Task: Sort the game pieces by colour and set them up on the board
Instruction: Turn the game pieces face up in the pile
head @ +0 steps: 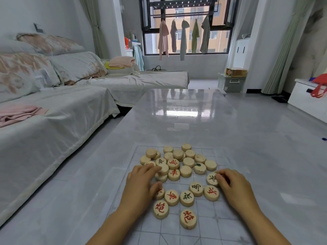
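Wooden discs sit under both sets of fingers. The left fingertips (154,167) lie fairly flat on a face-down disc (164,169) at the near edge of the heap of pieces (178,160), with the thumb spread apart lower down. The left hand (141,184) seems to be pressing rather than gripping.

The right fingertips (221,174) are curled against a black-lettered disc (211,179). With the thumb hidden, I cannot tell whether the right hand (233,186) pinches it.

Red and black pieces lie mixed between the hands, all on the thin gridded board (208,220), so the sorting looks barely begun. Several discs in the heap overlap, and a sideways push could topple them or drag the sheet across the glossy table (177,112). Blank backs hide colours, which invites mis-sorting.
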